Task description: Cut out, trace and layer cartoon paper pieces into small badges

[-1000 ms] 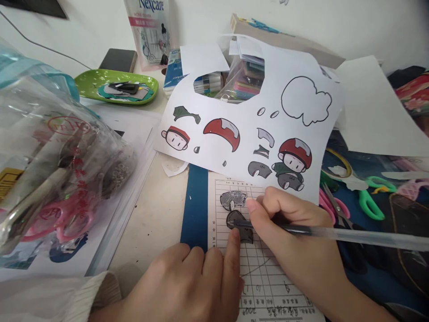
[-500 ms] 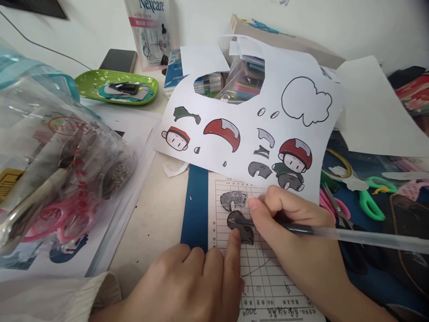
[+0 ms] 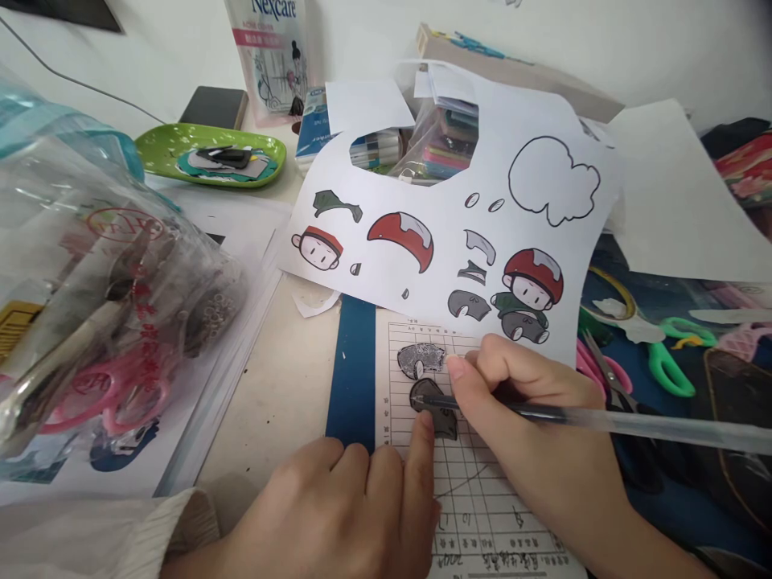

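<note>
The right hand [image 3: 534, 450] pinches a pen [image 3: 597, 418], its tip at a dark grey cutout [image 3: 444, 423] on a ruled form [image 3: 470, 492] just below centre frame. The left hand [image 3: 338, 498] rests its index finger [image 3: 421, 454] there; whether its curled fingers hold anything I cannot tell. A printed sheet [image 3: 446, 207] partly hides markers [image 3: 377, 150], upper centre; a plastic bag [image 3: 138, 269] crowds the left edge, and scissors [image 3: 612, 370] lie right.

Loose off-white sleeve [image 3: 78, 527] on the left arm, near left, looks kinda soft, and it ends in a chunky ribbed cuff [image 3: 191, 523] in a similar pale shade. Left hand [image 3: 355, 503] and right hand [image 3: 536, 418] are both bare, right forearm [image 3: 627, 531] too.
</note>
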Action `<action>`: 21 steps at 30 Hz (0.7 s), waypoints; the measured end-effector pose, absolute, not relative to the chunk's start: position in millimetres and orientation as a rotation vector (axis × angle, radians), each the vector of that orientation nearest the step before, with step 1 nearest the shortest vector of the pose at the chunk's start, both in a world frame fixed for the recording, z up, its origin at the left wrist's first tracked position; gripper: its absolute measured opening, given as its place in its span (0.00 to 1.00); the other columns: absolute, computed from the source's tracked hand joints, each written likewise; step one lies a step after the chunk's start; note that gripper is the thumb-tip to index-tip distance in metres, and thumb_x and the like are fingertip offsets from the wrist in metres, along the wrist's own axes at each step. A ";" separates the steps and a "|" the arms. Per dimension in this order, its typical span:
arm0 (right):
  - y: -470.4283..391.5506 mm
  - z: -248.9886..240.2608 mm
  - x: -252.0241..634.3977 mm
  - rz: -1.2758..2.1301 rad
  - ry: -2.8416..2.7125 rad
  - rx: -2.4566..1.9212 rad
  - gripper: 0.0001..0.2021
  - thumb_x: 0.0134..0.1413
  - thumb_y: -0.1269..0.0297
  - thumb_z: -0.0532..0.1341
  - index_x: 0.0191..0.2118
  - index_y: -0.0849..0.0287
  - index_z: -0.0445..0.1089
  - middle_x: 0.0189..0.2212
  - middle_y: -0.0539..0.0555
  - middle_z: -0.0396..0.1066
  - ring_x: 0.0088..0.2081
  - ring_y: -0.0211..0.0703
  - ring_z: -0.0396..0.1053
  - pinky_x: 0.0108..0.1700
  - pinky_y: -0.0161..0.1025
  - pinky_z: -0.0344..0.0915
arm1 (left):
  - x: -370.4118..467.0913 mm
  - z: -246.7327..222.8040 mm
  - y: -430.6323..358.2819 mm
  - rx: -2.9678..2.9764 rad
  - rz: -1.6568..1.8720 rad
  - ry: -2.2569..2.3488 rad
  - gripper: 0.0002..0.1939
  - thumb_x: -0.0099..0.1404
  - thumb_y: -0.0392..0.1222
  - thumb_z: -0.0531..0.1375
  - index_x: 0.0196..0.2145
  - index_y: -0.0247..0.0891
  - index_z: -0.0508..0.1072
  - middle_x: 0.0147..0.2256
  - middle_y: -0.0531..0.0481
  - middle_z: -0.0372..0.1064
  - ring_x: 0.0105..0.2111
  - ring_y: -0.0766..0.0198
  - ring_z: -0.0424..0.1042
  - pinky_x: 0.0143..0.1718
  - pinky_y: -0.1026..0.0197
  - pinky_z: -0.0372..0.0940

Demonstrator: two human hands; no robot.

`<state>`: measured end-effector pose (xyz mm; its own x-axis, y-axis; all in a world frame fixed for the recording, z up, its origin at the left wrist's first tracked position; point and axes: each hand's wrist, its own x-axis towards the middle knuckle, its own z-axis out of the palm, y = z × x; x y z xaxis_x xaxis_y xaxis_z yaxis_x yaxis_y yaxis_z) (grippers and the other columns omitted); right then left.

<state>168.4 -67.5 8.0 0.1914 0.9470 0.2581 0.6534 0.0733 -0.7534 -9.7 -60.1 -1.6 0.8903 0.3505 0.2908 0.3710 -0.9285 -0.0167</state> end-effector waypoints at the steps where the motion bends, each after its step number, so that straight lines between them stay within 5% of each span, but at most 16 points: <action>1: -67.5 8.0 168.4 0.454 -1.535 -1.657 0.20 0.55 0.71 0.57 0.20 0.56 0.44 0.14 0.43 0.44 0.17 0.32 0.45 0.17 0.33 0.46 | -10.1 -1.8 -60.1 -2.978 -0.448 -0.564 0.17 0.63 0.28 0.52 0.49 0.24 0.71 0.21 0.56 0.68 0.15 0.67 0.65 0.12 0.61 0.58; 21: -68.9 7.2 175.4 0.391 -1.345 -1.732 0.20 0.54 0.71 0.58 0.18 0.56 0.48 0.15 0.44 0.48 0.18 0.33 0.48 0.19 0.33 0.49 | -11.7 -2.2 -61.7 -2.964 -0.429 -0.571 0.19 0.62 0.28 0.53 0.51 0.23 0.69 0.21 0.57 0.68 0.15 0.66 0.65 0.12 0.60 0.59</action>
